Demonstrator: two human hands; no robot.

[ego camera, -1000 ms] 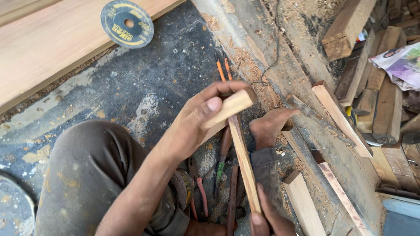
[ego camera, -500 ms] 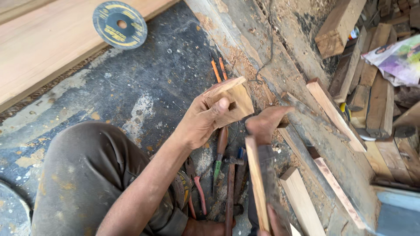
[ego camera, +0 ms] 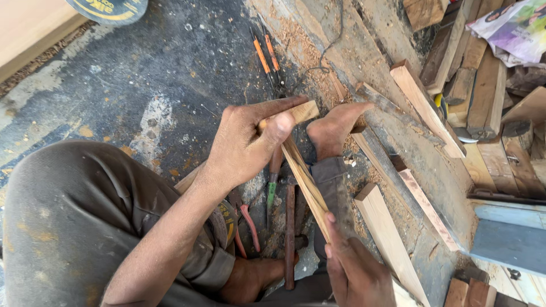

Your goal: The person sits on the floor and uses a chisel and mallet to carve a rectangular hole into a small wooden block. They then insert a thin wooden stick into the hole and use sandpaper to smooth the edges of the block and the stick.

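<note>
Wooden strip [ego camera: 304, 182], long and thin, runs slanted above the person's foot [ego camera: 333, 128], over the dusty floor [ego camera: 142, 74]. Left hand [ego camera: 250, 142] is closed around its upper end, where a short wood block [ego camera: 300, 111] meets it; right hand [ego camera: 355, 267] grips the lower end. Judging by this, the pieces are being fitted together, which calls for steady alignment. Beyond the foot lie two orange-handled tools [ego camera: 266, 54].

A thin wooden strip [ego camera: 304, 179] is held at its upper end by the left hand [ego camera: 247, 142] and lower down by the right hand [ego camera: 355, 273], above tools on the floor [ego camera: 142, 74].
</note>
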